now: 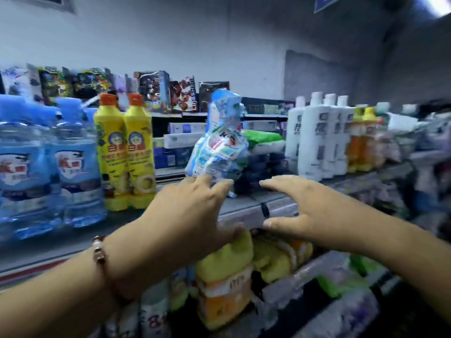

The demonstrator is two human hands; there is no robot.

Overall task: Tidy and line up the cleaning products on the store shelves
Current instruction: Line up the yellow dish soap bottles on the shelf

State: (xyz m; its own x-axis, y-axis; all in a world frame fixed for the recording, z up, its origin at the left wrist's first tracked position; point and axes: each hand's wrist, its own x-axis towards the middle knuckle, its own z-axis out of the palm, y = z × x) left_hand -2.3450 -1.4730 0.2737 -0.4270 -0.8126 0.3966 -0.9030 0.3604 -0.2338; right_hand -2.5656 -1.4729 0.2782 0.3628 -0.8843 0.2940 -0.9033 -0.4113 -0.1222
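A blue-and-white refill pouch [219, 142] stands tilted on the shelf [244, 206], between two yellow bottles [125, 152] and the white bottles [317, 140]. The left hand [185, 215] touches its base with straight fingers; the right hand [310, 211] hovers beside, spread wide, holding nothing

On the shelf [244, 206], the jugs [48, 162] stand leftmost, dish-soap bottles [125, 152] beside them, a refill pouch [219, 142] centrally, and pump bottles [317, 137] right.
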